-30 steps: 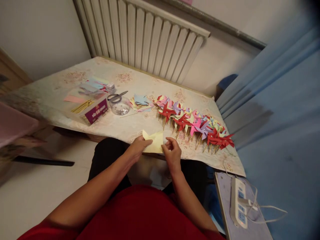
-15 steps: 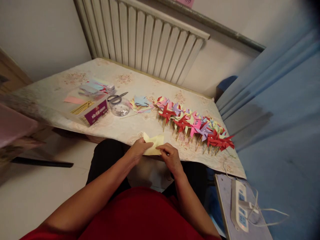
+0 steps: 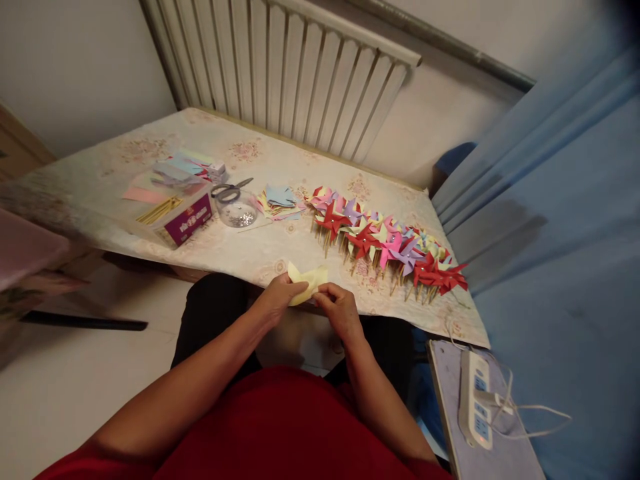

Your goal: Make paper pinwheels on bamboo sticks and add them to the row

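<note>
A pale yellow paper piece [image 3: 304,279], partly folded, is held between both hands at the table's front edge, above my lap. My left hand [image 3: 281,293] grips its left side, thumb on top. At the lower right corner my right hand [image 3: 339,307] pinches the paper between thumb and fingers. Beyond the hands, to the right, several paper pinwheels [image 3: 387,247] on sticks lie in rows. A pile of cut paper sheets [image 3: 280,200] rests near a clear round container [image 3: 239,212] of small shiny pieces, with scissors [image 3: 231,191] across its rim.
On the left stands a purple-fronted box [image 3: 189,220] with thin sticks [image 3: 160,211] in it, coloured paper [image 3: 185,167] behind. A power strip [image 3: 475,400] with cables sits on a small stand at lower right. A radiator [image 3: 300,80] and blue curtain [image 3: 560,220] border the table.
The right hand has brought the paper's lower right corner inward and up, so the lower edge is now bent. The left hand keeps its hold. The view has shifted slightly.
</note>
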A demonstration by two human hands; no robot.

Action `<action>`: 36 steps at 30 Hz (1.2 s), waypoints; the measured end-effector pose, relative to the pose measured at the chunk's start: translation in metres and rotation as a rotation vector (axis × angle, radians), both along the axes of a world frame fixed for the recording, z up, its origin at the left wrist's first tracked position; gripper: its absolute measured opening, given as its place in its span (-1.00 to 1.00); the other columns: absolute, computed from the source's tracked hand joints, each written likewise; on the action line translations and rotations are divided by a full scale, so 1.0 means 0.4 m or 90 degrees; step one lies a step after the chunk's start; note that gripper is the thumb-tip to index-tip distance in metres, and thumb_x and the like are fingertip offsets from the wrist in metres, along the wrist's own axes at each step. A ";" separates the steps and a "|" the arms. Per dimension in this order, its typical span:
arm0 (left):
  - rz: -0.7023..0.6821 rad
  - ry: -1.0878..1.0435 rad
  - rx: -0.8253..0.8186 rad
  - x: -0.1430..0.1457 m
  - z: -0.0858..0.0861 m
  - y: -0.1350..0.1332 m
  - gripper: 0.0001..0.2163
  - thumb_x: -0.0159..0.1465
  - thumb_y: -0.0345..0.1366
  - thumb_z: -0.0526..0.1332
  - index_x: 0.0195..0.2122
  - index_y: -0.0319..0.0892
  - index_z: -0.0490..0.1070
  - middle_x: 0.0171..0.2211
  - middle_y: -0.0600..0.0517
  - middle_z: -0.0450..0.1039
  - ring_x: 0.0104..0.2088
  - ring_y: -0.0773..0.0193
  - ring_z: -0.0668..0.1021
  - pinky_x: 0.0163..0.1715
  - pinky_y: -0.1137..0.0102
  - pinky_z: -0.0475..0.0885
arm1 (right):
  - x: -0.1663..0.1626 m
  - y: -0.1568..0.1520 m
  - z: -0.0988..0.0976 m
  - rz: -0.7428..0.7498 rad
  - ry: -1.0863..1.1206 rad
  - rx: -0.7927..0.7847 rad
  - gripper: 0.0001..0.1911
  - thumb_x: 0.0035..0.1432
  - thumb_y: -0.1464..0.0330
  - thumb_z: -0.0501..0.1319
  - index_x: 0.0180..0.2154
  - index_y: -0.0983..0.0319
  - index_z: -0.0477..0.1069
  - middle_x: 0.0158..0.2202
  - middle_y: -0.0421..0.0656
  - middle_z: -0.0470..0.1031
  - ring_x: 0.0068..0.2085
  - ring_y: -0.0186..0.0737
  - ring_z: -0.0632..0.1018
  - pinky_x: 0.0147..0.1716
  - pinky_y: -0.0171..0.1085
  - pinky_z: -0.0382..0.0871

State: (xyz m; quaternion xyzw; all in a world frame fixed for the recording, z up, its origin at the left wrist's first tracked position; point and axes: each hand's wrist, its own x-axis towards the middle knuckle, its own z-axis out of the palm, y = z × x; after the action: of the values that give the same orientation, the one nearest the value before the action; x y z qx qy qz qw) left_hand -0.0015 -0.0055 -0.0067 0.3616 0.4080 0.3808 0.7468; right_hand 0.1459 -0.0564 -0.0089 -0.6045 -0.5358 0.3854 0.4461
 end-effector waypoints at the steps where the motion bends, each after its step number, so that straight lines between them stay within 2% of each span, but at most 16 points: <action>1: 0.000 0.001 0.002 0.001 -0.003 0.000 -0.67 -0.07 -0.33 0.34 -0.24 -0.30 0.50 -0.40 -0.03 0.58 -0.43 0.26 0.55 -0.36 0.42 0.40 | -0.004 0.001 -0.001 -0.015 0.019 -0.011 -0.88 0.02 0.28 0.29 -0.46 0.20 0.48 -0.58 -0.27 0.47 -0.52 -0.30 0.42 -0.47 -0.34 0.26; 4: 0.004 0.004 0.006 0.004 -0.008 -0.002 -0.67 -0.06 -0.33 0.33 -0.23 -0.29 0.50 -0.38 -0.02 0.58 -0.43 0.27 0.54 -0.37 0.42 0.40 | -0.015 0.002 0.004 -0.036 0.067 -0.043 -0.86 -0.01 0.26 0.28 -0.47 0.19 0.45 -0.56 -0.26 0.50 -0.53 -0.30 0.43 -0.51 -0.34 0.25; 8: 0.022 0.007 0.003 0.004 0.001 -0.006 -0.68 -0.07 -0.33 0.33 -0.25 -0.28 0.50 -0.40 -0.01 0.57 -0.45 0.27 0.53 -0.40 0.43 0.38 | -0.027 0.000 0.021 -0.044 0.091 -0.071 -0.82 0.02 0.22 0.21 -0.44 0.19 0.45 -0.55 -0.25 0.51 -0.62 -0.34 0.33 -0.60 -0.34 0.17; 12: 0.020 0.006 0.000 0.003 0.009 -0.010 -0.68 -0.07 -0.33 0.30 -0.25 -0.28 0.49 -0.47 0.03 0.54 -0.52 0.32 0.48 -0.48 0.46 0.31 | -0.034 0.000 0.027 -0.070 0.127 -0.097 -0.82 -0.05 0.22 0.24 -0.44 0.20 0.42 -0.58 -0.27 0.49 -0.65 -0.37 0.30 -0.64 -0.36 0.15; 18: 0.015 0.019 0.014 0.002 0.005 -0.014 -0.70 -0.05 -0.32 0.29 -0.26 -0.29 0.49 -0.49 0.04 0.52 -0.54 0.35 0.44 -0.50 0.47 0.26 | -0.037 0.000 0.026 -0.052 0.167 -0.086 -0.83 -0.02 0.24 0.22 -0.45 0.21 0.37 -0.58 -0.27 0.49 -0.68 -0.40 0.30 -0.65 -0.37 0.17; 25: 0.012 0.010 -0.002 0.006 0.015 -0.016 -0.72 -0.05 -0.34 0.29 -0.27 -0.28 0.50 -0.49 0.02 0.53 -0.53 0.32 0.47 -0.50 0.46 0.28 | -0.040 0.000 0.021 -0.069 0.134 -0.082 -0.82 -0.01 0.22 0.22 -0.47 0.20 0.37 -0.59 -0.28 0.47 -0.68 -0.39 0.33 -0.65 -0.38 0.19; 36: 0.029 0.019 -0.006 0.009 0.014 -0.018 -0.74 -0.08 -0.34 0.31 -0.31 -0.26 0.48 -0.52 0.03 0.51 -0.53 0.31 0.49 -0.49 0.45 0.31 | -0.053 0.005 0.010 -0.119 0.054 -0.058 -0.89 -0.04 0.31 0.17 -0.53 0.16 0.28 -0.67 -0.32 0.39 -0.67 -0.33 0.41 -0.65 -0.37 0.19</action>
State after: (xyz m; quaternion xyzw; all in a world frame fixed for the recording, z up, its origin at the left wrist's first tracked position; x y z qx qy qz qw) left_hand 0.0022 -0.0125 -0.0013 0.3544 0.4290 0.3906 0.7334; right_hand 0.1247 -0.0545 -0.0049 -0.6547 -0.4396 0.3910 0.4746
